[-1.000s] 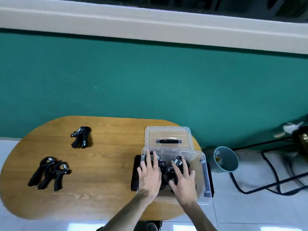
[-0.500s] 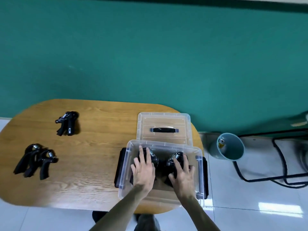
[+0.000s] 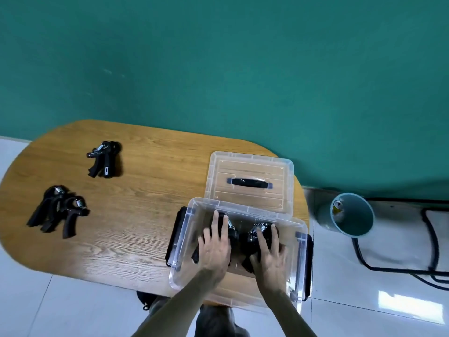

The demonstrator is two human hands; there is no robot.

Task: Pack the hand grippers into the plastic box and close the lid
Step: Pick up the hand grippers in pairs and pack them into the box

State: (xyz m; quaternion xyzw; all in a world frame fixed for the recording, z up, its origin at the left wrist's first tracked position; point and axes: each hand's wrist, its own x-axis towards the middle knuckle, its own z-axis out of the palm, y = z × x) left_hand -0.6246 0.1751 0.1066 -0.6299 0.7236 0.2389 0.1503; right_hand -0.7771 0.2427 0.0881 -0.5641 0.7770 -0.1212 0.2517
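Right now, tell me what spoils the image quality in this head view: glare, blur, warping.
Head view: the wide-angle lens bows the wooden table edge and the wall line; window glare shines on the floor tiles at lower right; the cables at the right edge are smeared; the left hand, right hand and plastic box are fairly sharp.

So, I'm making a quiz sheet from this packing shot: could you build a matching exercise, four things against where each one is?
Things:
1. lid
2. single hand gripper
3. teal bin
4. left hand

Places:
A. on the floor, right of the table
B. inside the plastic box, flat on the grippers there
C. far left part of the wooden table, lying alone
D. flat on the table, just behind the box

Pairs: 1-D, 2-C, 3-A, 4-B
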